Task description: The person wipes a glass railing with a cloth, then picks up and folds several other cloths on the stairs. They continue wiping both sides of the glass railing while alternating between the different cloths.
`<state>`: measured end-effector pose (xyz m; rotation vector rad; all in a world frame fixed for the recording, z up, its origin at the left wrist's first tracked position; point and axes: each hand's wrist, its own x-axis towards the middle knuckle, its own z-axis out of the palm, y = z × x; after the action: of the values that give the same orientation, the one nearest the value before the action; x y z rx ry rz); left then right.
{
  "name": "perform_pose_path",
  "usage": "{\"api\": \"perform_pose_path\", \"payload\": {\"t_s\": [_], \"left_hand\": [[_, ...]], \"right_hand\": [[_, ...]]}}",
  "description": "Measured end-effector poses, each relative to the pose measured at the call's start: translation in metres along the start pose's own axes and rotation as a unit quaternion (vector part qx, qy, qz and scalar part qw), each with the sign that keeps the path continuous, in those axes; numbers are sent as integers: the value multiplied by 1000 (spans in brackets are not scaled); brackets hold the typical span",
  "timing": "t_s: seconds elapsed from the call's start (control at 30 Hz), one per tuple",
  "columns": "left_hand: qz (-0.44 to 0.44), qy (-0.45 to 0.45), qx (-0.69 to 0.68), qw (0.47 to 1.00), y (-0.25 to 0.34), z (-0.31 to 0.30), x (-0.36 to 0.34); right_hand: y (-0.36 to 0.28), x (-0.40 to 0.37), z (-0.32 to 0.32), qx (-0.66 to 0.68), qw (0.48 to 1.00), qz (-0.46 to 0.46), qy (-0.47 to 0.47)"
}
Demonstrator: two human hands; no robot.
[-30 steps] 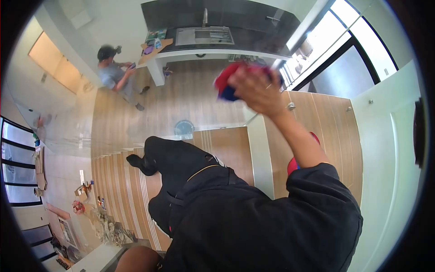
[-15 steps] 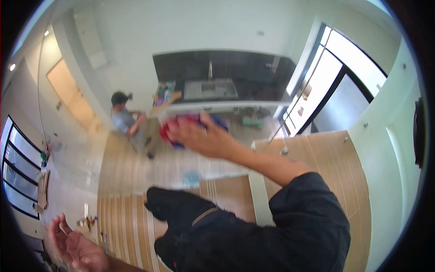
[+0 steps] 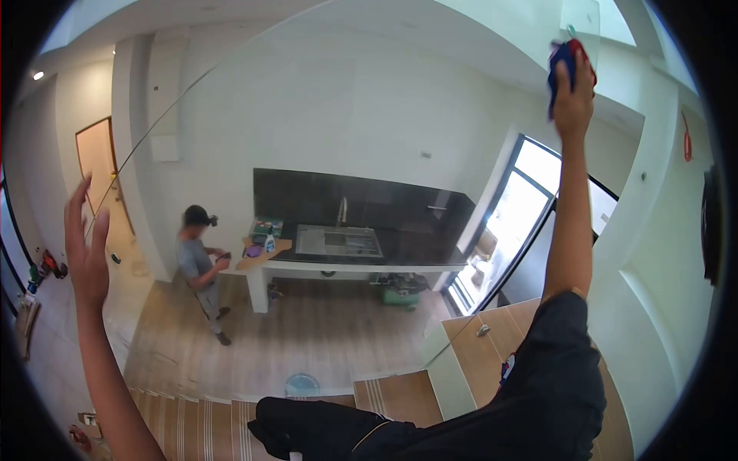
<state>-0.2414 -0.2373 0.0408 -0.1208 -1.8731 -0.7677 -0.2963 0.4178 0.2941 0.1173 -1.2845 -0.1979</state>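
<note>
My right hand (image 3: 573,96) is raised high at the upper right, arm stretched out. Its fingers press over a blue and red cloth (image 3: 563,71), which lies against a large clear glass panel (image 3: 165,113) in front of me. At the left, my left hand (image 3: 88,250) is lifted with fingers apart and nothing in it, close by the panel's slanting edge. Faint smears show on the glass, and the room beyond is seen through it.
Wooden stairs (image 3: 223,430) with pale stripes run below me. Past the glass, a person (image 3: 201,265) in a cap stands beside a counter with a sink (image 3: 338,240). A blue round basin (image 3: 302,383) sits on the floor. A glass door (image 3: 500,223) stands at the right.
My right hand has swept the cloth from the middle up to the upper right. My left hand has risen from the lower left. The view has tilted upward.
</note>
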Motion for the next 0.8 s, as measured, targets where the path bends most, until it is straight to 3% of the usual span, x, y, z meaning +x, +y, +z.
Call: {"api": "perform_pose_path", "payload": {"t_s": [0.1, 0.2, 0.23, 0.3, 0.37, 0.43, 0.5, 0.57, 0.63, 0.67, 0.7, 0.73, 0.77, 0.8], "left_hand": [[84, -60, 42, 994, -48, 28, 56], [-21, -183, -138, 973, -91, 41, 58], [-13, -177, -139, 974, -80, 38, 58], [-60, -273, -174, 944, -65, 27, 71], [-54, -311, -110, 943, -74, 22, 72], [-48, -324, -130, 936, -78, 27, 74], [-97, -334, -161, 924, -92, 32, 65], [-61, -469, -146, 869, -90, 23, 82], [-112, -551, -164, 811, -103, 20, 83], [-130, -519, -154, 831, -105, 22, 80], [-148, -481, -147, 851, -105, 26, 76], [-151, -502, -162, 836, -104, 23, 77], [-229, -516, -186, 804, -102, 25, 78], [-250, -526, -192, 790, -94, 25, 82]], "right_hand": [[-10, 77, 20, 68, 991, 109, -34], [-30, 107, 32, 184, 975, 111, -55], [-23, 106, 35, 226, 964, 127, -58], [-39, 95, 27, 241, 961, 122, -51], [-29, 89, 22, 237, 959, 138, -66], [-26, 94, 24, 221, 964, 129, -71], [-31, 108, 25, 247, 956, 141, -79], [-25, 116, 28, 278, 943, 170, -74], [-4, 121, 32, 220, 963, 134, -83], [2, 120, 30, 167, 976, 101, -94], [-7, 119, 30, 290, 938, 168, -82], [-7, 116, 20, 301, 925, 207, -105], [-4, 112, 13, 314, 908, 248, -126], [-3, 112, 17, 287, 937, 169, -104]]}}
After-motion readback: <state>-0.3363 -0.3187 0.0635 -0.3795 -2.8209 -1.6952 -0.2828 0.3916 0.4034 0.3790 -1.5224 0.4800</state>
